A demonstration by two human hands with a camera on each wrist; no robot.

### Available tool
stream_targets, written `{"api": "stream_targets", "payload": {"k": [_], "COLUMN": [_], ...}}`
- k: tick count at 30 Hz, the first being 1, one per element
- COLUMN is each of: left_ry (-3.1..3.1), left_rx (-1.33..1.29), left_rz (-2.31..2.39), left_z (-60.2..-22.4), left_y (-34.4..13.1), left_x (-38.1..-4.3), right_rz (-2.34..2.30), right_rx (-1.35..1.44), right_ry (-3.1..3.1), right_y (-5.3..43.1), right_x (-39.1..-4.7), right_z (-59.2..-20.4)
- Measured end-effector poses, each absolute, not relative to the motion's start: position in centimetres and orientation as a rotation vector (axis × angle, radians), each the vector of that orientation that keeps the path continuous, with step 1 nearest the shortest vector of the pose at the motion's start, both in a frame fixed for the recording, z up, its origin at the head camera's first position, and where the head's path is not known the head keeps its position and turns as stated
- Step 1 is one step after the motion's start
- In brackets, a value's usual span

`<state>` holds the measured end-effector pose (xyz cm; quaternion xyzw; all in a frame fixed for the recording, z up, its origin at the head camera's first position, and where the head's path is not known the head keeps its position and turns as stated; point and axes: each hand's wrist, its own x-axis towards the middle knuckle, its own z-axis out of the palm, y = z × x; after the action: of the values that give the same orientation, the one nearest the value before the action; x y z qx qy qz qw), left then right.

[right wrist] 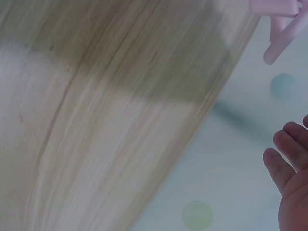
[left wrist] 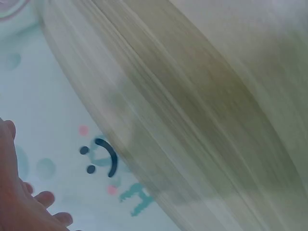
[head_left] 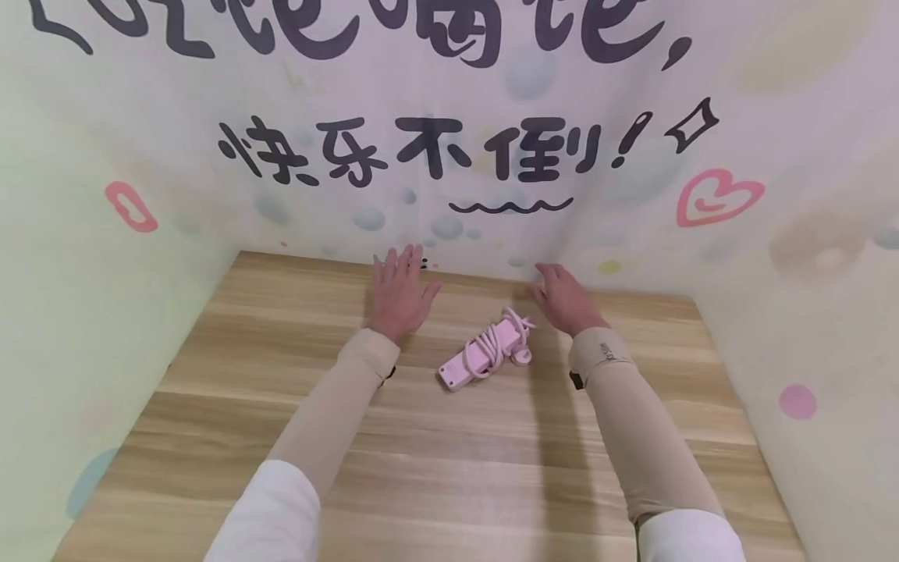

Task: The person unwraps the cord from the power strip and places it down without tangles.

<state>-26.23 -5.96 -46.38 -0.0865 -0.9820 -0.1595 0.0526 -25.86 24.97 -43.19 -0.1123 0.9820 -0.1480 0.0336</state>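
Note:
A pink power strip (head_left: pixel 456 371) lies at a slant on the wooden table (head_left: pixel 449 468), its pink cord (head_left: pixel 488 348) wound around its body. To its left and farther back is my left hand (head_left: pixel 399 295), fingers spread and straight, fingertips overlapping the foot of the back wall. My right hand (head_left: pixel 566 298) is to the strip's right, its fingers reaching toward the same wall and holding nothing. In the right wrist view, part of the pink strip and cord (right wrist: pixel 284 36) shows at the top right, apart from my right hand (right wrist: pixel 293 178). The left wrist view catches my left hand (left wrist: pixel 21 192) at its edge.
A printed white back wall (head_left: pixel 351 218) with black lettering rises from the table's far edge. Side walls stand at the left (head_left: pixel 91 312) and the right (head_left: pixel 829 328), along the table's sides.

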Motion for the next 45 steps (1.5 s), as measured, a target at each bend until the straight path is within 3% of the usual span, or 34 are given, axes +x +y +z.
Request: {"api": "stream_targets", "payload": {"k": [18,32,45], "left_ry": [-2.981,-2.983,-3.077], "left_rx": [-0.502,-0.6,-0.637], "left_rz": [-0.596,-0.562,-0.505], "left_z": [-47.4,-49.2,-49.5], "left_y": [-3.8,-1.8,-1.5], "left_x": [-19.5,-15.0,-14.5], "right_rz": [-0.342,-0.279,-0.278], "right_rx": [-1.026,-1.192,-1.223], "right_ry": [3.072,3.02,3.014], "right_y": [24.9,24.7,24.5], "right_x": [-23.6,-22.2,-21.8], "right_z": [-43.2,-43.2,-43.7]}}
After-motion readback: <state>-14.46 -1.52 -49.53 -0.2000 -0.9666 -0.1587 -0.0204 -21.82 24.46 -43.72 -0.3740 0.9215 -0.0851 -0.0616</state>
